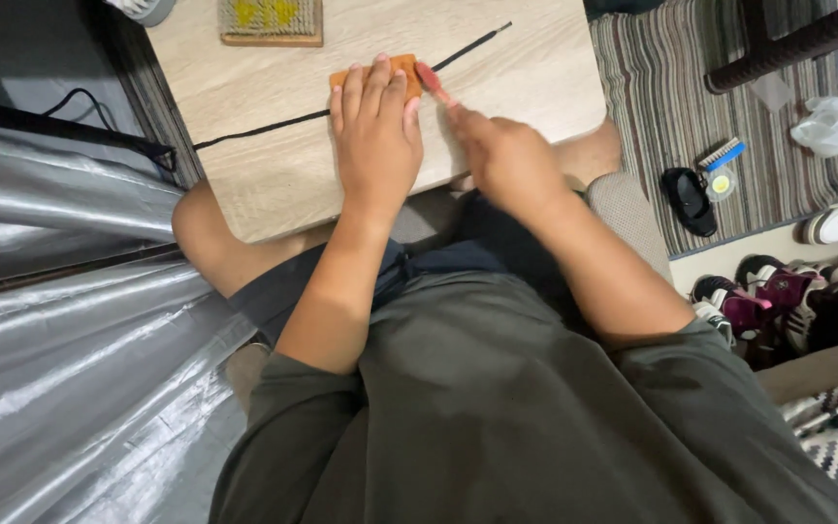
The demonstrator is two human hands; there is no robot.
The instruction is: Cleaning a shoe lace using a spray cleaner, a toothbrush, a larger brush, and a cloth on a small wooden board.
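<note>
Dark green shirt [497, 427] fills the lower frame, nearest the lens, worn by the seated person. Left of it, silvery plastic sheeting [60, 330] lies in folds over something hidden beneath. Bare knees show under a pale wooden board [273, 165], which rests across the lap, apparently as a work surface. On the board, a thin black lace [264, 128] runs diagonally from lower left to upper right and passes under an orange-brown block [380, 70]. Left hand [375, 131] lies flat on the block, fingers close together and palm down, seemingly to pin block and lace in place. Right hand [506, 155] sits just beside it, thumb and forefinger pinching a small reddish tool [431, 80] whose tip touches the block's right edge; what kind of tool it is cannot be told. A woven mat with yellow marks [272, 19] lies at the board's far edge, well apart from both hands. Right of the board, a striped rug [691, 107] carries a small brush [722, 153], a round tin [722, 182] and a black item [689, 199]. Several shoes [788, 291] stand at the far right, below a crumpled plastic bag [826, 124].
</note>
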